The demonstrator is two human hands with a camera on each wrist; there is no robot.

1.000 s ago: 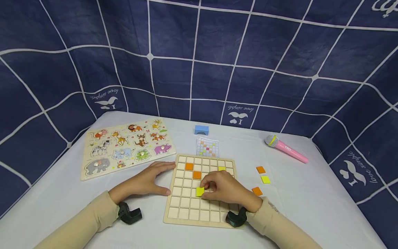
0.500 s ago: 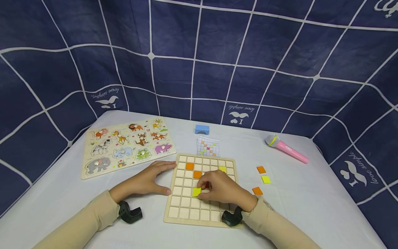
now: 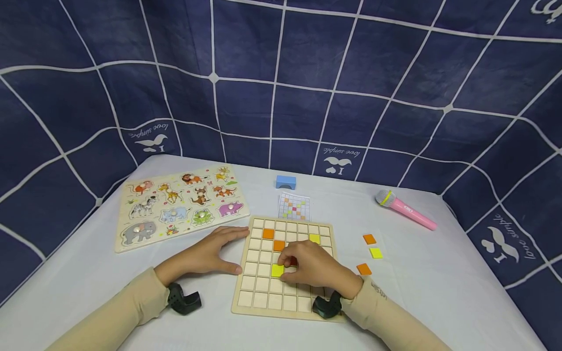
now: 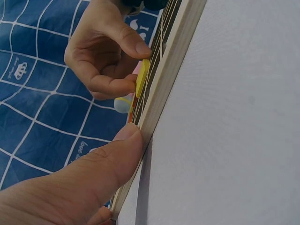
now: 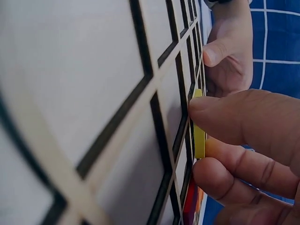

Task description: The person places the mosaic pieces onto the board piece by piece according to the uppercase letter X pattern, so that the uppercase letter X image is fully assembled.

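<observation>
My right hand [image 3: 309, 263] pinches a yellow square tile [image 3: 277, 270] between thumb and fingertips, low over a cell of the wooden grid board [image 3: 259, 312]. In the right wrist view the tile stands at the grid lines, its edge between the fingers. Two orange tiles [image 3: 268, 234] sit in cells in the upper left, and another yellow tile [image 3: 314, 238] at the upper right. A dark red tile [image 3: 293, 262] shows partly from under the right hand. My left hand [image 3: 208, 253] rests at the board's left edge, thumb and fingers spread along it.
Right of the board lie two loose orange tiles [image 3: 364, 269] and a yellow one [image 3: 375, 253]. A pattern card [image 3: 294, 205] and a blue block [image 3: 286, 182] are behind it. An animal puzzle [image 3: 180, 209] lies left, a pink microphone [image 3: 408, 212] right.
My right hand has shifted slightly left with the yellow tile, and part of the red tile has come into sight. My left hand stays where it was.
</observation>
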